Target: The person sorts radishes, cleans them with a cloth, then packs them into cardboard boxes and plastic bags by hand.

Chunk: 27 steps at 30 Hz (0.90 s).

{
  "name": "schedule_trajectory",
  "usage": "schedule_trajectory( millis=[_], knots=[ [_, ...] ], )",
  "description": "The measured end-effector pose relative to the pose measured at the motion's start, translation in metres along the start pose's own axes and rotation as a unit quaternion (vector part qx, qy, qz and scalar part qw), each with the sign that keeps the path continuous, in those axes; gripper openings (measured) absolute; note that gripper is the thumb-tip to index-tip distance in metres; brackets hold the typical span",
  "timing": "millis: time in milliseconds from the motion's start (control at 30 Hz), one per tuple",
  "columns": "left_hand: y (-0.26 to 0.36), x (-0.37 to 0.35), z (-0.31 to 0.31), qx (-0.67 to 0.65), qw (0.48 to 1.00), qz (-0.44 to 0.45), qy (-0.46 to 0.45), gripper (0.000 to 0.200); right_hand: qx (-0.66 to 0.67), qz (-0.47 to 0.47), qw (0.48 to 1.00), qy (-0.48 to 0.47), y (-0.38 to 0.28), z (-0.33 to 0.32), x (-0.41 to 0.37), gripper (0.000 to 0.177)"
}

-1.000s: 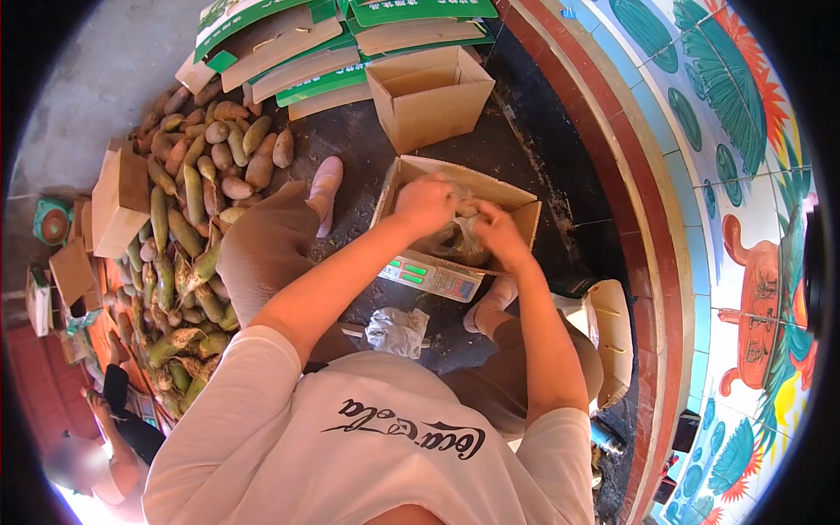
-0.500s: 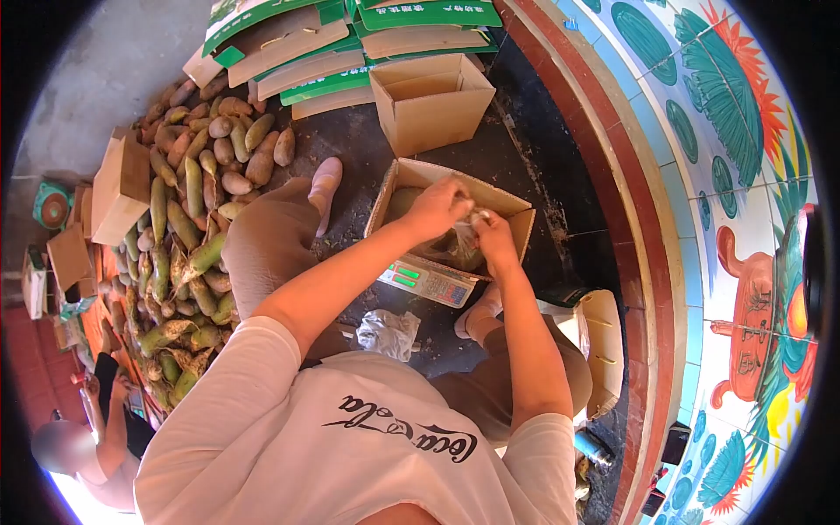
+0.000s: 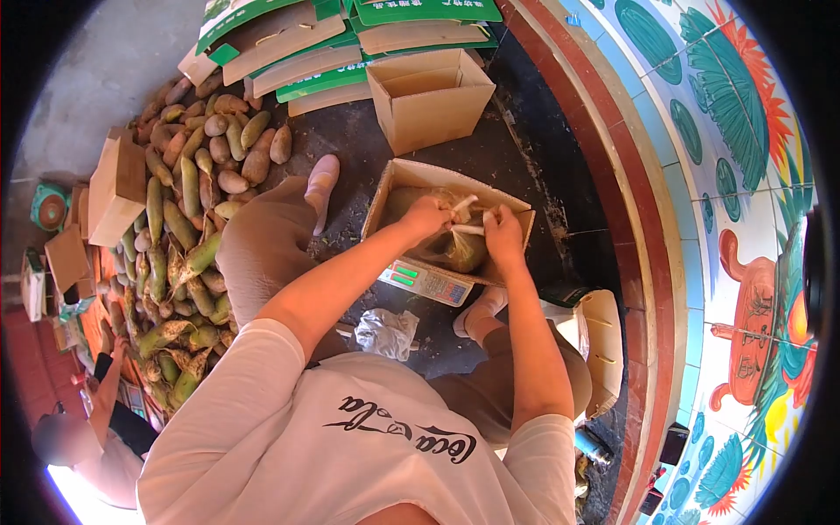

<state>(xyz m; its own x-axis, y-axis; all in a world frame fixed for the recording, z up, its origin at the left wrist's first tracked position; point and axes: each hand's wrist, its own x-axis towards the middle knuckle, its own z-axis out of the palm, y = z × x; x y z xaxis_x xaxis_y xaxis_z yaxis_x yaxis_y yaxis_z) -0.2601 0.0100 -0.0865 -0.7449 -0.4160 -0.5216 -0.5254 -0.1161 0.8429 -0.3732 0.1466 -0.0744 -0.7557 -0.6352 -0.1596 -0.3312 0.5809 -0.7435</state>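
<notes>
A second ago both hands were bunched together over the neck of the plastic bag [image 3: 457, 251], and half a second ago their fingertips met there. Now they have drawn a little apart. The left hand [image 3: 426, 216] and the right hand [image 3: 503, 229] are each closed on the bag's gathered top, and two pale twisted ends [image 3: 466, 229] run between them. The bag itself has stayed put. It sits inside the open cardboard box [image 3: 411, 173], which rests on a scale [image 3: 427, 282] with a green display, on the dark floor [image 3: 516, 157].

The hands and wrists cover the bag's neck, so it cannot be told whether a knot is there. What the bag holds shows only as a greenish-brown mass through the plastic.

Behind the box stands an empty carton [image 3: 430, 96], and beyond that is a stack of flat green-and-white cartons [image 3: 350, 39]. To the left, a heap of long brown and green roots [image 3: 188, 201] spreads across the floor, with the person's bent left knee [image 3: 262, 245] between it and the box. A crumpled white bag [image 3: 388, 332] lies just below the scale. Another person [image 3: 83, 442] crouches at the lower left edge. A painted tile wall [image 3: 744, 175] curves along the right.
</notes>
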Motion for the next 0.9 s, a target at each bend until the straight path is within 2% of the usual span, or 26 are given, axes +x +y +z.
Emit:
schedule_trajectory(
  millis=[100,133,200,267,300,367,400,467,500,600,700,800,900],
  knots=[
    [-0.007,0.007,0.010,0.239,0.958,0.156,0.036,0.022,0.179,0.001,0.981,-0.078,-0.032,-0.016,0.000,0.015],
    [-0.008,0.007,0.011,0.252,0.952,0.173,0.019,0.023,0.238,0.001,0.966,-0.103,-0.039,-0.017,0.001,0.014],
    [-0.004,0.001,0.007,0.281,0.937,0.208,-0.011,0.026,0.254,-0.020,0.962,-0.093,-0.045,-0.010,0.003,0.011],
    [0.006,-0.010,0.001,0.296,0.936,0.193,-0.004,0.026,0.285,-0.008,0.953,-0.099,-0.053,-0.006,0.002,0.013],
    [0.010,-0.014,-0.001,0.302,0.935,0.185,0.001,0.026,0.290,-0.015,0.954,-0.073,-0.053,-0.004,0.003,0.014],
    [0.010,-0.011,-0.006,0.204,0.972,0.112,-0.026,0.027,0.298,-0.030,0.954,-0.019,-0.050,-0.002,0.003,0.019],
    [0.012,-0.011,-0.007,0.154,0.984,0.075,-0.041,0.028,0.213,-0.076,0.974,-0.012,-0.050,-0.001,0.000,0.022],
    [0.014,-0.011,-0.008,0.131,0.987,0.080,-0.037,0.028,0.036,-0.163,0.986,0.002,-0.049,0.000,-0.011,0.027],
    [0.016,-0.011,-0.008,0.118,0.989,0.083,-0.034,0.029,0.001,-0.141,0.989,-0.038,-0.050,0.003,-0.016,0.030],
    [-0.006,0.007,-0.007,0.062,0.992,0.107,-0.032,0.018,-0.110,-0.162,0.980,-0.018,-0.042,0.007,-0.016,0.033],
    [-0.016,0.013,-0.003,0.017,0.991,0.128,0.022,0.017,-0.128,-0.189,0.973,-0.027,-0.044,0.003,-0.015,0.033],
    [-0.009,0.008,-0.002,-0.023,0.991,0.133,0.018,0.024,-0.029,-0.111,0.992,-0.058,-0.050,0.007,-0.016,0.033],
    [0.000,0.000,-0.006,-0.018,0.991,0.128,0.035,0.021,0.013,-0.068,0.997,-0.031,-0.036,0.023,-0.012,0.034]
  ],
)
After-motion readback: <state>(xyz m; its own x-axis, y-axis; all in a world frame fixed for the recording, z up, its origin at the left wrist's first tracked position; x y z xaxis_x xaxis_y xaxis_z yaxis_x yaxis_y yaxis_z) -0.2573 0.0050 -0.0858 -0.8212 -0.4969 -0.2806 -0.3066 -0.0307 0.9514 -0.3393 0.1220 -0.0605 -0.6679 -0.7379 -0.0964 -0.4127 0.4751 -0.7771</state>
